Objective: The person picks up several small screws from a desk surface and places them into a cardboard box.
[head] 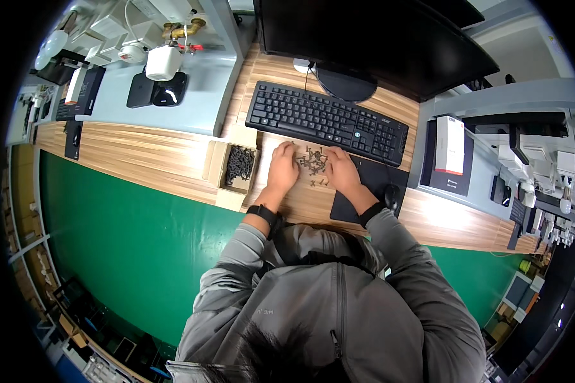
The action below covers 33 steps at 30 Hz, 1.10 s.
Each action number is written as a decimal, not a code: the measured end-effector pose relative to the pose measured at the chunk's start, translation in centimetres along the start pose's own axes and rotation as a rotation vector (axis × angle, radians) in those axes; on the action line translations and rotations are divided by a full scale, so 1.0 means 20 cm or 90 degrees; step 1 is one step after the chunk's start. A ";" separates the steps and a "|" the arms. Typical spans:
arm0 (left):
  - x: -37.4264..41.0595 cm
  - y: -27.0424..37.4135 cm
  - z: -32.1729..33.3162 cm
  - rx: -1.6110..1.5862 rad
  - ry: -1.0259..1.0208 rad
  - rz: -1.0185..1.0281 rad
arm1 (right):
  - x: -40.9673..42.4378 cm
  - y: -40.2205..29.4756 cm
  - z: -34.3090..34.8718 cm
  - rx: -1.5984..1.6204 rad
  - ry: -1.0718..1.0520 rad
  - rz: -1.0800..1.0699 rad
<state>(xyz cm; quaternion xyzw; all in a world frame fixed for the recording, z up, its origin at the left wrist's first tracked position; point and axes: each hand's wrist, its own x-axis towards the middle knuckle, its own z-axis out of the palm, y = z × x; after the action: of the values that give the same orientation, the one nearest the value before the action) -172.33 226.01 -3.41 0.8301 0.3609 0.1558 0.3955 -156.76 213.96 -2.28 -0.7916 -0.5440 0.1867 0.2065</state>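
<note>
A loose heap of small dark screws (pixel 314 161) lies on the wood-grain desk (pixel 303 197). At the heap's left edge, my left hand (pixel 283 168) rests with bent fingers pointing towards the keyboard. My right hand (pixel 342 170) flanks the other side, its fingertips down beside the outermost screws. Whether either hand pinches a screw is hidden under the fingers. Just left of my left hand, an opened cardboard box (pixel 232 195) with its flaps folded out holds many black screws (pixel 240 163).
A black keyboard (pixel 327 123) lies beyond the heap, below a monitor (pixel 364 38). A mouse (pixel 391 197) sits on a dark mouse pad (pixel 364 191) to the right. Grey raised shelves (pixel 206 95) with boxes and devices flank the desk.
</note>
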 end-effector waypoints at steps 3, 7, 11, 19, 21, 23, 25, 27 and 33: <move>0.04 -0.03 0.03 0.017 0.014 0.030 | 0.05 0.00 0.03 -0.022 0.014 -0.043; 0.05 -0.01 0.04 0.003 -0.055 0.035 | 0.05 -0.02 0.06 -0.009 -0.027 -0.042; 0.01 -0.01 0.05 -0.034 -0.093 0.036 | 0.02 -0.05 0.03 0.030 -0.025 -0.056; -0.17 0.04 -0.07 0.025 -0.158 -0.205 | 0.00 0.07 -0.04 0.119 -0.011 0.251; -0.20 0.03 -0.02 -0.033 -0.147 -0.186 | -0.01 0.09 0.03 0.095 0.040 0.204; -0.17 0.03 0.04 -0.065 -0.163 -0.189 | 0.00 0.10 0.08 0.077 0.059 0.139; -0.16 0.01 0.12 -0.072 -0.114 -0.168 | 0.02 0.06 0.12 0.110 0.043 0.119; -0.15 0.01 0.17 -0.045 -0.073 -0.136 | 0.02 0.02 0.10 0.169 -0.030 0.128; -0.08 0.00 0.04 -0.093 -0.015 -0.149 | -0.05 0.02 -0.07 0.119 -0.040 0.230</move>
<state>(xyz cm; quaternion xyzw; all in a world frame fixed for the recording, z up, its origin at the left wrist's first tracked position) -172.88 224.42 -3.93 0.7531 0.4381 0.1251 0.4746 -156.12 212.70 -1.28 -0.8473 -0.3801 0.2951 0.2249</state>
